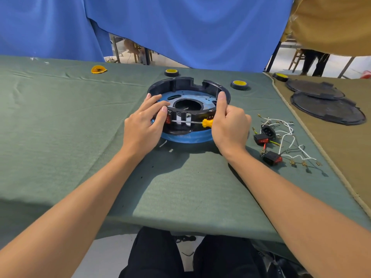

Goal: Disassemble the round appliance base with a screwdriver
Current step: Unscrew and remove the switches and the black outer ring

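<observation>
The green cloth-covered table [60, 121] carries the round black plastic appliance base [200, 85] at its middle, just ahead of the person. The base lies flat with its inside facing up: a black ring wall with a notch at the far side, a blue inner plate [200, 97] dotted with small holes, and a dark round opening in the centre. A blue rim shows under the near edge.

Both bare forearms reach forward from the bottom corners. The left hand [144, 127] rests on the base's left edge, its fingers laid loosely over the rim and its thumb beside a small red switch set in the near wall. The right hand [230, 127] is curled round the yellow-handled steel screwdriver [206, 123], whose shaft lies level and points left across the near wall; the index finger stretches up along the right rim.

To the right, two flat black round covers [325, 109] lie on a tan cloth. Loose red rocker switches with white wires [281, 141] lie near the right hand. Three black tape rolls with yellow cores [239, 84] sit behind the base.
</observation>
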{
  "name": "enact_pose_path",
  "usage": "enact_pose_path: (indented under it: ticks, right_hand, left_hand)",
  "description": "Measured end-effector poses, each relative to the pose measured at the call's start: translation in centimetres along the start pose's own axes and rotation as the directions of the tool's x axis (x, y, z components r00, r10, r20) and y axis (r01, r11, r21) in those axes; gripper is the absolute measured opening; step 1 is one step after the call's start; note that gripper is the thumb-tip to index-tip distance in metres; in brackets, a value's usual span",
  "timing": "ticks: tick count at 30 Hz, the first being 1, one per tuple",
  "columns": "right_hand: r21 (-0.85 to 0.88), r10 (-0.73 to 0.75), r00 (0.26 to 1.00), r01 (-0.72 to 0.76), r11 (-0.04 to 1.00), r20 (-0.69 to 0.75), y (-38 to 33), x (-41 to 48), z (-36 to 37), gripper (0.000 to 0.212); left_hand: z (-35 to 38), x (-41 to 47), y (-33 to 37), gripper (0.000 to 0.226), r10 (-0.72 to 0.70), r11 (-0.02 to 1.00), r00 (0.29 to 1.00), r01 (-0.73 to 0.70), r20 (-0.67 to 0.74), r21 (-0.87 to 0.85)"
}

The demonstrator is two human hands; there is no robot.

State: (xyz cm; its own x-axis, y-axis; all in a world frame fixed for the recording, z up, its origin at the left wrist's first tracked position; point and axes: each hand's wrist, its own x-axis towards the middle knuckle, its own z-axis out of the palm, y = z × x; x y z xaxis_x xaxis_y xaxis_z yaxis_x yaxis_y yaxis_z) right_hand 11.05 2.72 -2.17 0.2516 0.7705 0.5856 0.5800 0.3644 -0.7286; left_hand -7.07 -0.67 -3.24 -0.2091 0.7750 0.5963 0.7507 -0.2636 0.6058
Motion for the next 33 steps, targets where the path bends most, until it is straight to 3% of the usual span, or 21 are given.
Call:
enact_pose_path:
  ticks: [3,9,14,18,25,33]
  right_hand:
    - [-0.051,0.073,0.997,-0.074,0.996,-0.019,0.4,0.7,0.7,0.064]
    - [-0.176,0.212,0.974,-0.195,0.965,0.078,1.5,2.3,1.5,0.064]
    - [-0.229,0.023,0.999,-0.03,0.973,-0.032,1.3,1.2,1.1,0.066]
    - [-0.206,-0.043,0.999,0.04,0.978,-0.012,1.8,1.3,1.2,0.063]
    - [-0.232,0.171,0.978,-0.14,0.963,0.119,2.8,3.2,2.3,0.06]
    - [-0.273,0.234,0.952,-0.177,0.946,0.196,2.6,4.1,2.6,0.065]
  left_hand:
    - [0.0,0.1,0.0,0.029,-0.007,1.0,1.0,0.007,-0.002,0.004]
    - [0.2,0.1,-0.1,0.033,0.022,0.998,1.0,-0.021,-0.016,0.054]
    - [0.1,0.1,-0.5,0.038,0.042,0.995,0.999,-0.044,0.027,0.09]
    - [0.2,0.0,-0.4,0.034,0.044,0.996,0.999,-0.045,0.003,0.082]
    - [0.2,0.0,-0.2,0.029,0.057,0.995,0.997,-0.053,-0.047,0.087]
    - [0.3,0.0,-0.3,0.034,0.062,0.989,0.998,-0.059,-0.019,0.137]
